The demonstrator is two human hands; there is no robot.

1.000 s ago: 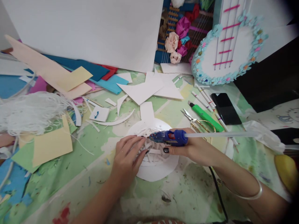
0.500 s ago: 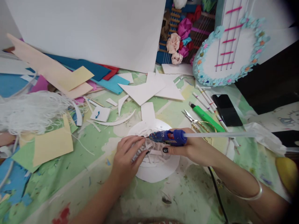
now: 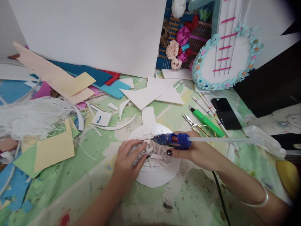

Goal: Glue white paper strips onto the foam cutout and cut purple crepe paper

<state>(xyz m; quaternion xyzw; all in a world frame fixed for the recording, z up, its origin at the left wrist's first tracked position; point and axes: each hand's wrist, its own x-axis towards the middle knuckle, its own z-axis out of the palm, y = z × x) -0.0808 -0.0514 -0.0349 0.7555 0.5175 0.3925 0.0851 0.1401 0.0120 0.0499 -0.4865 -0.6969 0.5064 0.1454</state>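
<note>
My right hand (image 3: pixel 182 153) grips a blue hot glue gun (image 3: pixel 174 140), with a long clear glue stick (image 3: pixel 216 140) poking out of its back. Its nozzle points left, over a bowl-like heap of small white paper strips (image 3: pixel 156 157) on a round white disc (image 3: pixel 155 180). From the left, my left hand (image 3: pixel 129 157) reaches over the heap with bent fingers. A small white paper piece (image 3: pixel 148 141) shows at its fingertips, close to the nozzle. The thumb lies just above the strips. A white tab (image 3: pixel 148 116) extends from the far side of the disc.
Gold-handled scissors (image 3: pixel 199 128), a green cutter knife (image 3: pixel 207 121), markers and a phone (image 3: pixel 227 113) lie right. White string (image 3: pixel 44 114) and coloured paper (image 3: pixel 55 152) cover the left. White card pieces (image 3: pixel 142 94), a white board (image 3: pixel 89 34) and a decorated toy guitar (image 3: pixel 227 59) are behind.
The view has shifted slightly, so the background sits a little lower and more to the left. The glue gun's nozzle has drawn slightly right, and a small white piece now shows at my left fingertips.
</note>
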